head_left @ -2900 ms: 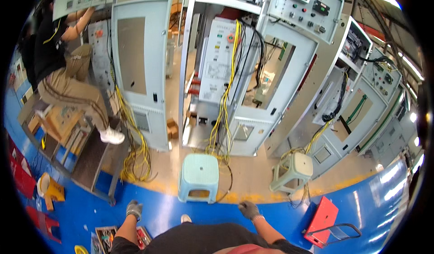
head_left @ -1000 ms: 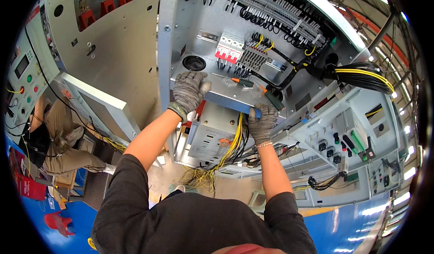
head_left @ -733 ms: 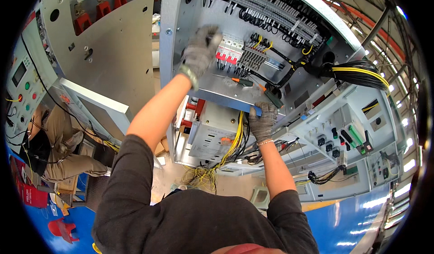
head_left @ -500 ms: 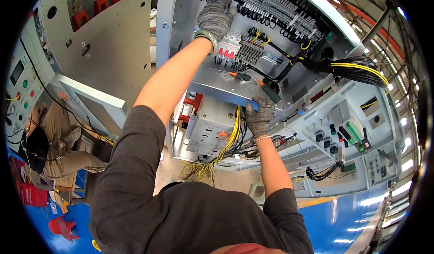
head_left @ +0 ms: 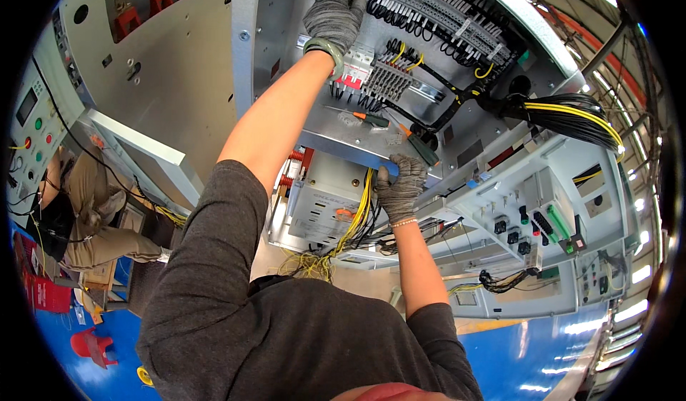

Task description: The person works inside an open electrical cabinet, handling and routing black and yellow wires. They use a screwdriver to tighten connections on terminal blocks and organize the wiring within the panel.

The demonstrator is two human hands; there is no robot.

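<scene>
I face an open grey electrical cabinet [head_left: 271,51]. My gloved left hand [head_left: 334,14] is stretched up inside it, fingers curled against the black wires and grey wiring duct [head_left: 429,4] just above a row of white and red circuit breakers [head_left: 355,69]. Whether it grips anything is hidden. My gloved right hand [head_left: 400,187] is clamped on the cabinet's lower front edge [head_left: 336,144], next to a blue strip. Two screwdrivers with green and orange handles [head_left: 373,119] lie on the ledge between my hands.
A thick bundle of black and yellow wires [head_left: 572,112] hangs at the right. Yellow wires [head_left: 350,222] trail below the cabinet. Another person [head_left: 86,208] crouches at the left by a control panel door [head_left: 32,115]. Further grey cabinets [head_left: 543,215] stand at the right.
My left hand climbed from the cabinet's lower edge up to the breakers and wiring duct. The right hand kept its grip on the edge.
</scene>
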